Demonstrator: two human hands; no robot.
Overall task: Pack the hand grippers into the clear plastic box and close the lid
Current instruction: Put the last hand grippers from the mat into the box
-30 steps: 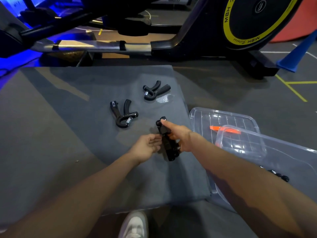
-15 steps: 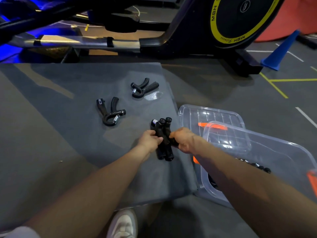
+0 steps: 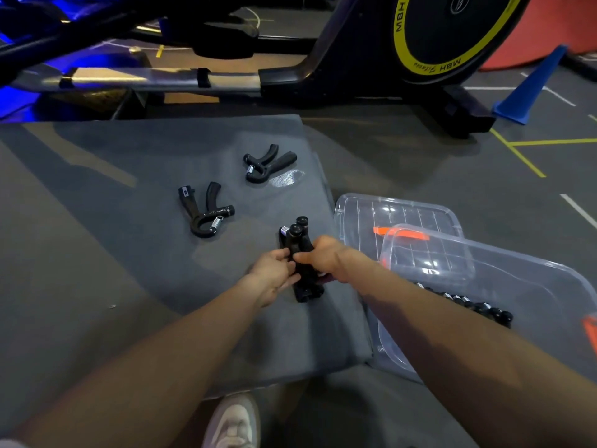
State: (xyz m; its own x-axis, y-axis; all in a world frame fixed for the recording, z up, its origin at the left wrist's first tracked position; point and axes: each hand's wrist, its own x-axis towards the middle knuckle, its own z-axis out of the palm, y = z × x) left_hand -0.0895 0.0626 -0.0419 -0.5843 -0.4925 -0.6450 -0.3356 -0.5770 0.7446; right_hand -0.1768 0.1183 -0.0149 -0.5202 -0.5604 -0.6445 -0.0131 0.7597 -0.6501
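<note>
Hand grippers [image 3: 302, 263], bunched near the mat's [image 3: 129, 253] right edge, are clamped between left hand [image 3: 274, 274] and right hand [image 3: 323, 255] fingers.

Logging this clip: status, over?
Both hands grip stacked grippers. Two loose grippers on mat. Box open, path clear.

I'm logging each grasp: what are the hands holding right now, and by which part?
Both the left hand and right hand grip a bunch of black hand grippers around the handles, mid-length.
</note>
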